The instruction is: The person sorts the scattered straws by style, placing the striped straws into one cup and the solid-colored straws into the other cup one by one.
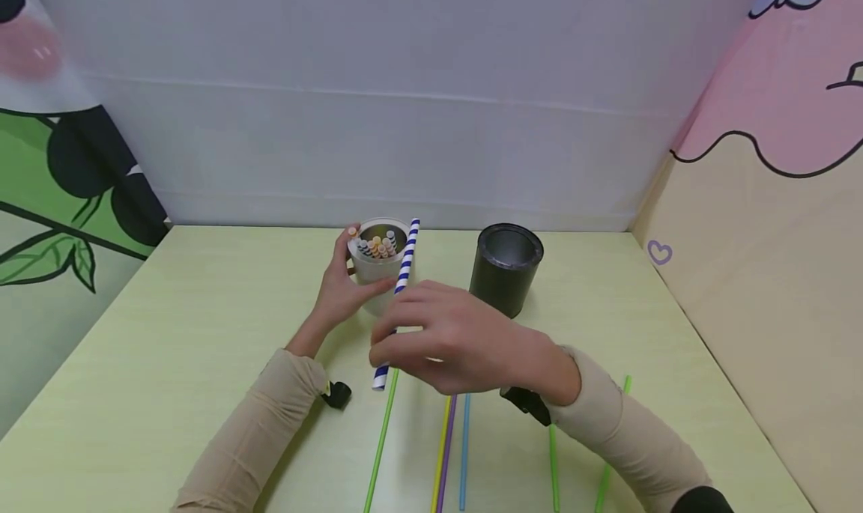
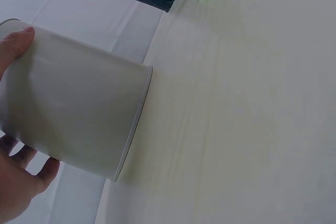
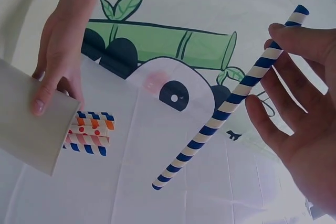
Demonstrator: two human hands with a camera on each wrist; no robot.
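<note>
My left hand [image 1: 335, 296] grips a white cylindrical container [image 2: 73, 98], thumb on one side and fingers on the other. Striped and dotted paper straws [image 3: 92, 132] stand inside it, their ends showing above the rim. Between the thumb and fingers of my right hand [image 1: 458, 341] is a blue-and-white striped paper straw [image 3: 215, 121]. It slants upright in front of the container, and in the right wrist view it is apart from the container's mouth.
A black cylindrical container [image 1: 495, 281] stands to the right of the white one. Nearer on the table lie a green straw [image 1: 384, 430], a yellow straw [image 1: 440, 460], a purple straw [image 1: 447, 460], a blue straw [image 1: 464, 453] and another green straw [image 1: 554, 468]. Walls enclose the back and sides.
</note>
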